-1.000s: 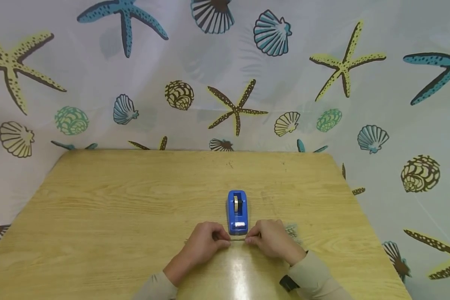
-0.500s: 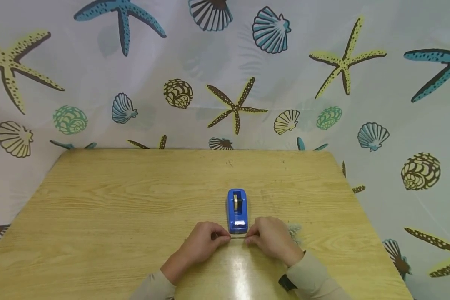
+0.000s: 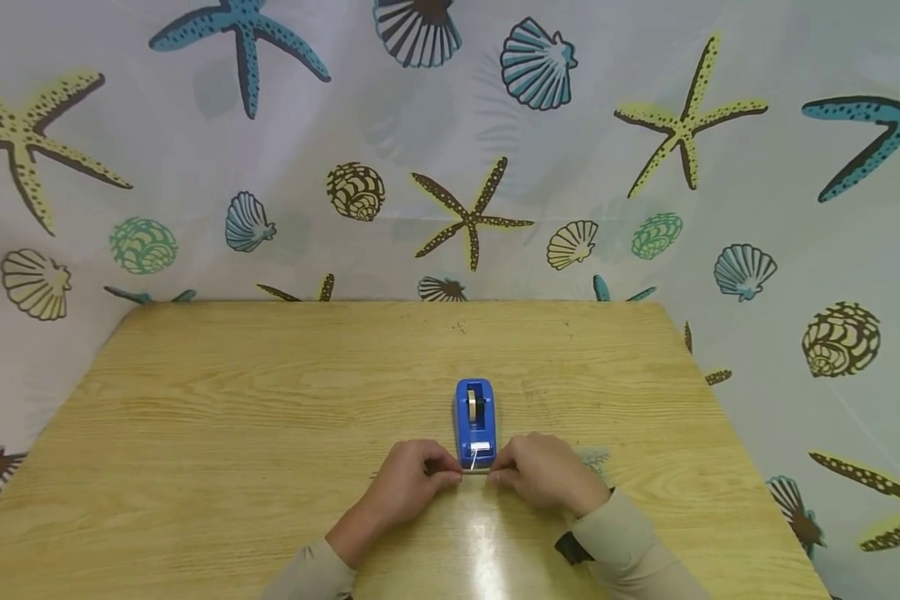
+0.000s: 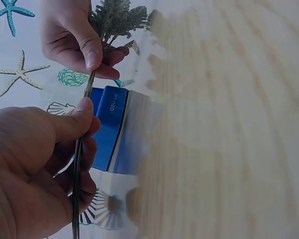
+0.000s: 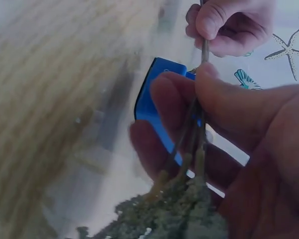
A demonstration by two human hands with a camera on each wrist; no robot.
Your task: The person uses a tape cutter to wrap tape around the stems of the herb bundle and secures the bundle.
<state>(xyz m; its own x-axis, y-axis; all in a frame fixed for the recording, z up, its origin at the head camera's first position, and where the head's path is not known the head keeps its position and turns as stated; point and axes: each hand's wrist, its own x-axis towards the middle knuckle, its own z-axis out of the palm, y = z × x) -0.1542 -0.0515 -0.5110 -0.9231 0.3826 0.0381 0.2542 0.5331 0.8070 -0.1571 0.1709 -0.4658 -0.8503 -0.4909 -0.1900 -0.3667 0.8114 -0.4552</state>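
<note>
Both hands hold the thin brown stem (image 4: 77, 174) of a plant sprig, level in front of a blue tape dispenser (image 3: 476, 435). My left hand (image 3: 407, 483) pinches the stem between thumb and fingers at the dispenser's left front corner. At the right front corner, my right hand (image 3: 546, 473) pinches it close to the sprig's bushy grey-green head (image 5: 174, 211). Only a short length of stem shows between the fingertips, right at the dispenser's front edge, where a pale glint shows. Several branching stalks run under the right fingers in the right wrist view.
The wooden table (image 3: 255, 392) extends around the dispenser. A white cloth (image 3: 300, 150) printed with starfish and shells hangs behind the table and along its sides. A dark band (image 3: 572, 548) sits at the right sleeve.
Both hands have shifted the stem slightly away from the body, closer to the dispenser's front edge. The grips stay the same, and the dispenser stands where it was.
</note>
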